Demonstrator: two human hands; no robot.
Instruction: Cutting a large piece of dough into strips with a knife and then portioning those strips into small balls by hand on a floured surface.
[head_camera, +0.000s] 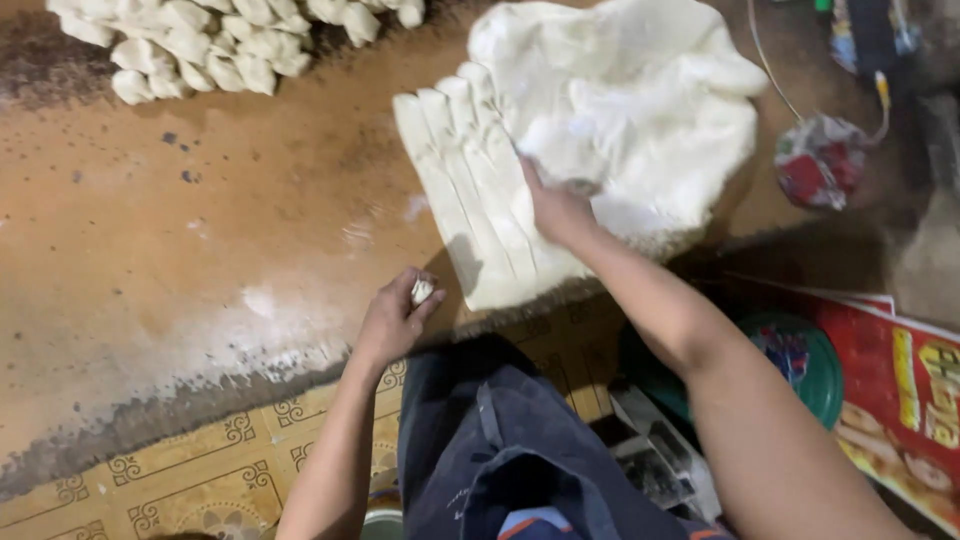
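**Soft dough, worked by hand on a floured slab**

Brown and dusted with flour, the worn slab (200, 230) took up most of the space in front of the person, with a patterned floor below it. Their right hand (556, 208) lay pressed on a big mound of pale dough (640, 90), fingers curled into it where the mound met a row of cut strips (470, 190); whether it gripped a piece or only pushed down, I could not tell. The left hand (395, 318), nearer the body and just short of the strips' lower end, was pinched shut on a small lump of dough (422, 291). Far ahead of that left hand sat a pile of small dough pieces (200, 45). Beyond the right hand lay a crumpled red and white wrapper (818, 160).

The dough looked soft, heavy in bulk and a little sticky, likely to sag and stretch if lifted by one end. A strip would seem best taken near its end with fingertips, pinching off small amounts.
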